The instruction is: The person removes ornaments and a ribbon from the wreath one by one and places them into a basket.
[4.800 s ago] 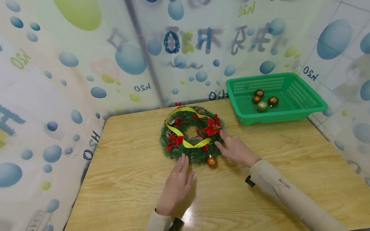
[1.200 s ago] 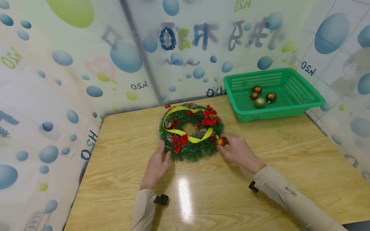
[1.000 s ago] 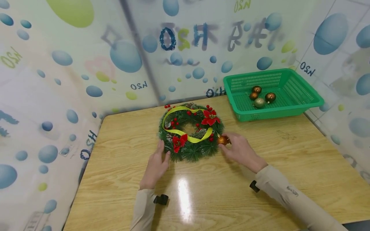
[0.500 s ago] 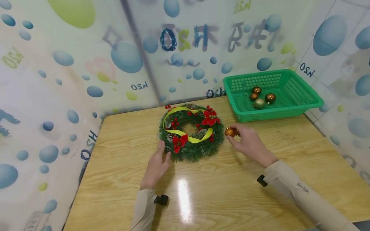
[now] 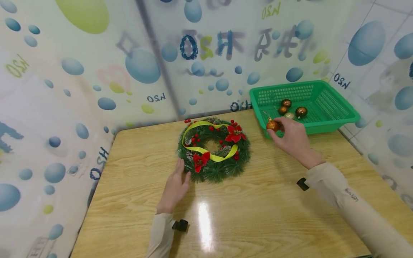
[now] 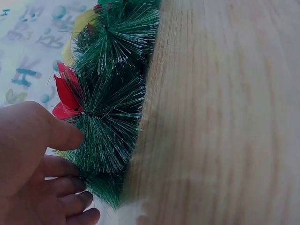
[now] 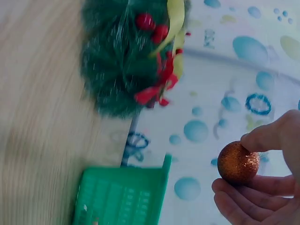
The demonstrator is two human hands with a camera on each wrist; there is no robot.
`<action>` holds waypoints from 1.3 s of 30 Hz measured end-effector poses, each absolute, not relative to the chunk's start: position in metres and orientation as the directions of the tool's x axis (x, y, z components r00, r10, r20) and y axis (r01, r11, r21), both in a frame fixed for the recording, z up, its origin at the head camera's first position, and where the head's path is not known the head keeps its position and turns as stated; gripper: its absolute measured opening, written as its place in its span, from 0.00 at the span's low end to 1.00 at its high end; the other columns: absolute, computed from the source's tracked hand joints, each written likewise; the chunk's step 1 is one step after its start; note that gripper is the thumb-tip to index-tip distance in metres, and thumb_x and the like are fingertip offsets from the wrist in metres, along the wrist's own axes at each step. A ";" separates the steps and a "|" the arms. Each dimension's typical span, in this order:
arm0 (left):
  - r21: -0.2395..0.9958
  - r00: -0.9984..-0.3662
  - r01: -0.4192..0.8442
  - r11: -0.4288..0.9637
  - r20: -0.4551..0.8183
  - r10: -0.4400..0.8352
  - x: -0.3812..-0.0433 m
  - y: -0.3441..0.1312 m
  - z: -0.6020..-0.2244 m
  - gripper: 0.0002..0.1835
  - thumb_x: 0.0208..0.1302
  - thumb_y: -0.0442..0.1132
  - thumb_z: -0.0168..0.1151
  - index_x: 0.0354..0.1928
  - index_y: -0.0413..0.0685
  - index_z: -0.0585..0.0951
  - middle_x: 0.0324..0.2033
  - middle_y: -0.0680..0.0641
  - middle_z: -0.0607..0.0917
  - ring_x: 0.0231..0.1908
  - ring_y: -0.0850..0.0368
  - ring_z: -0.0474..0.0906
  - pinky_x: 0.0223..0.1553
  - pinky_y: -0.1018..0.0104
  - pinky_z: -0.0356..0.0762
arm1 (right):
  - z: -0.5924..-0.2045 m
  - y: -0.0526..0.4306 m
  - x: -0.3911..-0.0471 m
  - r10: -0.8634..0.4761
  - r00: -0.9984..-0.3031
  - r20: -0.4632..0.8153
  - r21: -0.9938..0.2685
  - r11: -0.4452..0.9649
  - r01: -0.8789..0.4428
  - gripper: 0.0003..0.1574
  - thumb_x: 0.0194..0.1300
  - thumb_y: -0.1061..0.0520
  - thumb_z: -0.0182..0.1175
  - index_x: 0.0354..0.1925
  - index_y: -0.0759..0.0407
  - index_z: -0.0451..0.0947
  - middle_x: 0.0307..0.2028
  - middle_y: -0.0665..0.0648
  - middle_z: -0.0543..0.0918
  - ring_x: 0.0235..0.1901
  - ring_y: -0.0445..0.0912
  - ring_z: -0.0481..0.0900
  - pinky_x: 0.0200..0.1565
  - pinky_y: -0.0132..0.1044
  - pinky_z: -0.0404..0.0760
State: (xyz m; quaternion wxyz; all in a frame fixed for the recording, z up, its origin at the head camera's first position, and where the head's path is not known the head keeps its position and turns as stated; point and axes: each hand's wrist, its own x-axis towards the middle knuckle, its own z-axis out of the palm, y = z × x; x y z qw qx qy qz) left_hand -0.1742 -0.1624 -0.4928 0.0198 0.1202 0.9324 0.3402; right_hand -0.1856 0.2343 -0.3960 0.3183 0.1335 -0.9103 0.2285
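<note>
My right hand [image 5: 294, 139] pinches a glittery orange Christmas bauble [image 5: 272, 125] between thumb and fingers. It holds the bauble in the air by the near left corner of the green basket. The right wrist view also shows this bauble [image 7: 238, 163] at the fingertips. A green Christmas wreath [image 5: 219, 172] lies flat on the table, with red poinsettias, red berries, pinecones and a loose yellow ribbon [image 5: 217, 157]. At the wreath's lower left edge rests my left hand [image 5: 174, 187], its fingers fairly straight. The left wrist view shows the thumb [image 6: 65, 134] against the green needles.
The green plastic basket [image 5: 332, 126] stands at the back right of the wooden table [image 5: 138, 200]. Several brown, orange and pale gold baubles [image 5: 301, 111] lie inside it. A patterned curtain [image 5: 96, 64] with printed bubbles hangs behind and beside the table.
The right hand has taken hold of the orange bauble at the wreath's lower right and carried it up and right to the basket. The left hand has shifted left along the wreath, then stayed.
</note>
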 end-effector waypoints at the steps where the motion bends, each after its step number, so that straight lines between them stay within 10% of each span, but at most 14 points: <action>1: 0.636 -0.970 0.212 0.742 0.049 0.236 -0.174 -0.163 -0.493 0.36 0.80 0.44 0.48 0.79 0.36 0.48 0.80 0.36 0.45 0.79 0.40 0.46 0.79 0.47 0.49 | -0.395 0.238 -0.188 -0.094 -0.764 0.638 -0.331 0.862 -0.383 0.20 0.61 0.62 0.69 0.47 0.76 0.80 0.34 0.71 0.86 0.29 0.60 0.83 0.30 0.53 0.84; 30: 0.628 -0.974 0.196 0.753 0.032 0.226 -0.173 -0.163 -0.493 0.37 0.79 0.45 0.49 0.79 0.38 0.48 0.80 0.37 0.45 0.79 0.41 0.46 0.79 0.47 0.49 | -0.392 0.310 -0.234 0.042 -0.863 0.504 -0.401 0.896 -0.190 0.25 0.68 0.57 0.61 0.49 0.81 0.76 0.36 0.79 0.83 0.28 0.64 0.80 0.34 0.61 0.78; 39: 0.630 -0.973 0.202 0.750 0.043 0.225 -0.172 -0.162 -0.493 0.36 0.79 0.44 0.50 0.79 0.38 0.49 0.80 0.37 0.46 0.79 0.42 0.47 0.79 0.48 0.50 | -0.392 0.333 -0.247 0.095 -0.918 0.385 -0.427 0.900 -0.086 0.27 0.70 0.54 0.60 0.50 0.80 0.75 0.36 0.79 0.83 0.26 0.62 0.80 0.24 0.47 0.76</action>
